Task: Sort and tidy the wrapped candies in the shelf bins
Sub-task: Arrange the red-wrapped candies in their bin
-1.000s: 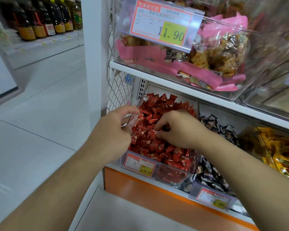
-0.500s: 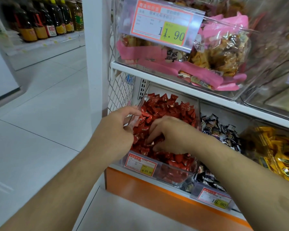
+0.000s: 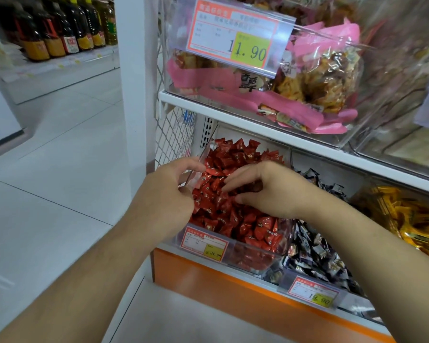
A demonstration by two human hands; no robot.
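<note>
A clear bin (image 3: 252, 262) on the lower shelf is heaped with red wrapped candies (image 3: 245, 226). My left hand (image 3: 166, 196) grips the bin's left wall, thumb over the rim and fingers outside. My right hand (image 3: 273, 191) hovers over the middle of the heap with fingers and thumb curled together. They pinch a small dark candy (image 3: 256, 186), mostly hidden under the fingers. The neighbouring bin to the right holds dark wrapped candies (image 3: 315, 248).
Further right lies a bin of yellow wrapped candies (image 3: 411, 219). The shelf above (image 3: 233, 112) carries a clear bin of pink snack packs (image 3: 307, 95) and overhangs the candy bins. A white post (image 3: 136, 82) and wire mesh stand left; tiled floor and bottles (image 3: 60, 33) beyond.
My right hand has lifted out of the red heap and shifted right, its fingers now drawn together. My left hand has stayed on the bin's left wall.
</note>
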